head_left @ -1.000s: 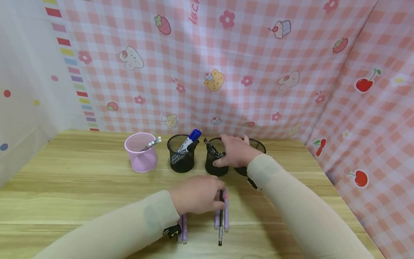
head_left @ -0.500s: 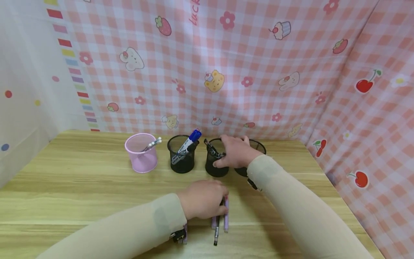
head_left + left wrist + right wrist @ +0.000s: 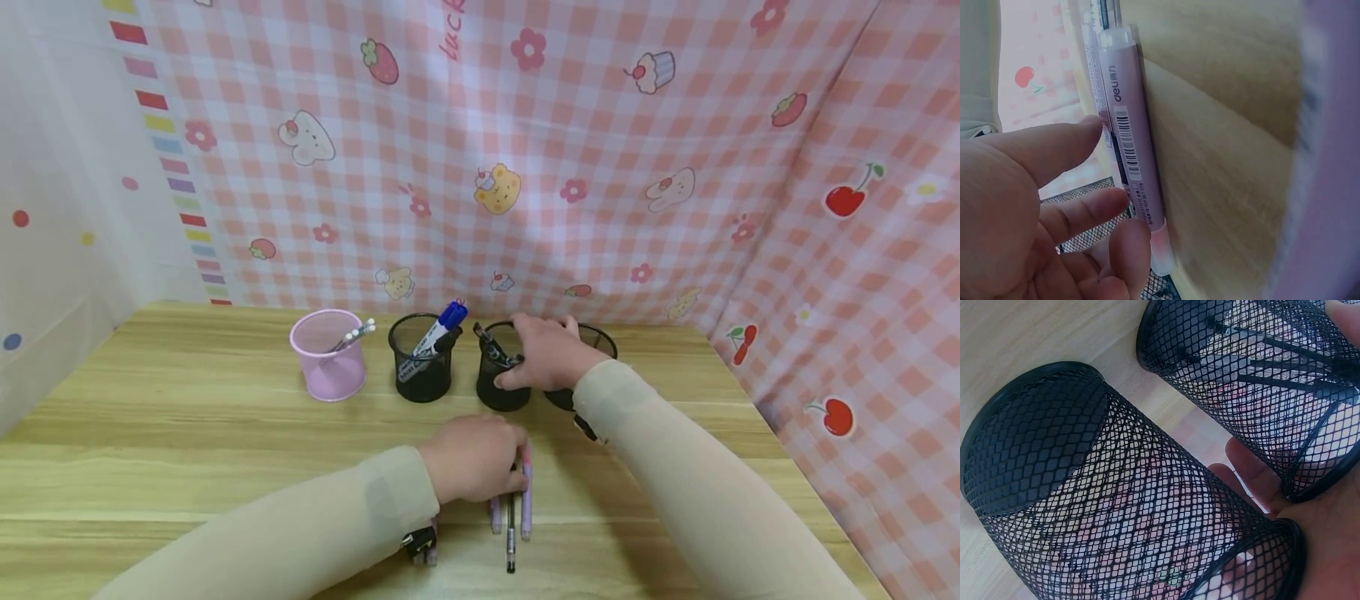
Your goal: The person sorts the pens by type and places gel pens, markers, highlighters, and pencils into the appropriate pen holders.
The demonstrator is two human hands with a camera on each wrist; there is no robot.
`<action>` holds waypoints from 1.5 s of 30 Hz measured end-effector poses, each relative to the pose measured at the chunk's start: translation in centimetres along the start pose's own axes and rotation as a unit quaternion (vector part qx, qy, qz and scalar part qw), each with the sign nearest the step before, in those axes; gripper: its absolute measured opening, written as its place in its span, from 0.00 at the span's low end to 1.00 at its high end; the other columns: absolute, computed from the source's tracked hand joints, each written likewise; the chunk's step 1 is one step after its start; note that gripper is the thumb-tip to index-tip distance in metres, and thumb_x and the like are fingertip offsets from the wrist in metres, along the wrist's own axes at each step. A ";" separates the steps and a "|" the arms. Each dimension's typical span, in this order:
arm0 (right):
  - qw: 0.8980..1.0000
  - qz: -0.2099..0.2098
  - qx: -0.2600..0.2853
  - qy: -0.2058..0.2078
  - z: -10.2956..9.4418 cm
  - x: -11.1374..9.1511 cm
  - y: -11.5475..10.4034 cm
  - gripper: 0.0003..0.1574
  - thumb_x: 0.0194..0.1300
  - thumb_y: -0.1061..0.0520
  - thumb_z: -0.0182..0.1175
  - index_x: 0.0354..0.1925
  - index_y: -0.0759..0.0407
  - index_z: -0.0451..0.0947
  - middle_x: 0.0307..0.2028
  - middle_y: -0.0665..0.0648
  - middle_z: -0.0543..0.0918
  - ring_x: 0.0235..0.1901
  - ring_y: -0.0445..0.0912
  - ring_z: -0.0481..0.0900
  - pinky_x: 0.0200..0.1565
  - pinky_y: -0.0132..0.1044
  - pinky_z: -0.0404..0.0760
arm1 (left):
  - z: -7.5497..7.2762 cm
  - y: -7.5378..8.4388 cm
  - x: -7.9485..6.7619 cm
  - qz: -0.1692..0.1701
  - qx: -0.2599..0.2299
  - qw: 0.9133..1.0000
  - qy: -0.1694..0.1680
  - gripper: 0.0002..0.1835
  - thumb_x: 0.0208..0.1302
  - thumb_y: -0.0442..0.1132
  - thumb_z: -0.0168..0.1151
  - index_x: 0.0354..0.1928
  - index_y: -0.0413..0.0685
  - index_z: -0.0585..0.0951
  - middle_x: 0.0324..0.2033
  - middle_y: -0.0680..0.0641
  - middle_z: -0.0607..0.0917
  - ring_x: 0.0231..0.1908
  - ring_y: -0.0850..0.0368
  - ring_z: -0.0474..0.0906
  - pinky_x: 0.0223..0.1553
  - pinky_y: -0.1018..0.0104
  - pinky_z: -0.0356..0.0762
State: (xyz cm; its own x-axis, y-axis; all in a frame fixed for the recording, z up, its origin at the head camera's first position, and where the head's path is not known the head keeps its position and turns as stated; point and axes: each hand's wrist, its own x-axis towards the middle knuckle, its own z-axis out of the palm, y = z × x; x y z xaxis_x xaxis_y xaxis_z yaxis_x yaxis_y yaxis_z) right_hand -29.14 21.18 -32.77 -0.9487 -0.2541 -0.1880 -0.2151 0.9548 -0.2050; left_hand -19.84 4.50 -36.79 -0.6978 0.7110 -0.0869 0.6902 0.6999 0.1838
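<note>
My left hand (image 3: pixel 476 458) is over the pens on the table, thumb and fingertips curled at a black gel pen (image 3: pixel 511 537) lying between two purple highlighters (image 3: pixel 527 500). In the left wrist view one highlighter (image 3: pixel 1129 112), with barcode and pink tip, partly hides the gel pen, so the fingers' contact shows only in part. My right hand (image 3: pixel 551 354) grips a black mesh pen holder (image 3: pixel 501 392) with several black pens inside; thumb in front, fingers behind. Right beside that hand stands another black mesh pen holder (image 3: pixel 1116 500), mostly covered by it in the head view.
Left of the gripped holder is a black mesh holder (image 3: pixel 422 383) with blue and black markers (image 3: pixel 442 329). Farther left stands a pink holder (image 3: pixel 333 375) with white-tipped sticks. More purple highlighters (image 3: pixel 431 554) lie partly under the left wrist. A checked cloth (image 3: pixel 450 125) hangs behind.
My left hand has moved slightly right and nearer over the pens. The gel pen's lower end swung left, then back right. My right hand stays on the pen holder.
</note>
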 end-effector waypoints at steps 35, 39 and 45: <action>1.000 -0.003 -0.010 -0.002 -0.1 -0.1 -0.1 0.64 0.62 0.29 0.71 0.81 0.55 0.54 0.76 0.57 0.70 0.70 0.58 0.73 0.71 0.61 0.52 | -0.2 -0.1 1.4 -0.103 -0.036 0.993 -0.054 0.16 0.65 0.53 0.72 0.35 0.47 0.81 0.24 0.53 0.81 0.23 0.57 0.75 0.27 0.63 0.74; 1.000 -0.004 -0.012 0.000 -0.1 -0.2 -0.1 0.64 0.62 0.29 0.71 0.81 0.55 0.54 0.76 0.57 0.70 0.71 0.59 0.72 0.72 0.61 0.51 | -0.1 -0.1 1.5 -0.111 -0.052 0.991 -0.054 0.20 0.64 0.53 0.73 0.43 0.43 0.82 0.26 0.53 0.82 0.24 0.57 0.76 0.27 0.63 0.75; 1.000 -0.005 -0.015 0.002 0.0 0.0 -0.1 0.64 0.62 0.29 0.71 0.81 0.55 0.54 0.76 0.57 0.70 0.70 0.59 0.73 0.72 0.61 0.51 | -0.2 0.0 1.6 -0.117 -0.070 0.989 -0.055 0.18 0.65 0.51 0.73 0.40 0.44 0.82 0.26 0.52 0.81 0.23 0.58 0.74 0.26 0.64 0.72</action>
State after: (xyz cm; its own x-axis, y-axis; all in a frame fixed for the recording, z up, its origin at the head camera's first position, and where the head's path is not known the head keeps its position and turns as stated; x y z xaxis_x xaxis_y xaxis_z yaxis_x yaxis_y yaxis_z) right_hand -29.08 21.12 -32.78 -0.9476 -0.2622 -0.1827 -0.2304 0.9567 -0.1779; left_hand -21.02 5.59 -36.70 -0.8054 0.5387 -0.2473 0.4730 0.8355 0.2795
